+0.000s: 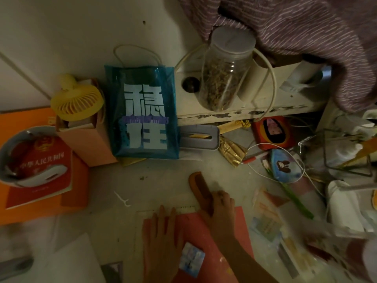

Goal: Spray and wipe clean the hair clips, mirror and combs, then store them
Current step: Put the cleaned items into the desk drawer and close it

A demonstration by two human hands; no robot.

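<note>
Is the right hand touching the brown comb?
Touching: the head view shows the right hand with fingers curled over the comb at its near end.

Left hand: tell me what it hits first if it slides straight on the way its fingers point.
The left hand lies flat, fingers pointing up-frame. First comes bare desk, then probably the blue bag; depth is uncertain.

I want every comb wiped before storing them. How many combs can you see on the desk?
1. A brown comb lies on the desk in front of the blue bag, gripped at its near end by the right hand. The clutter at right may hide more.
</note>
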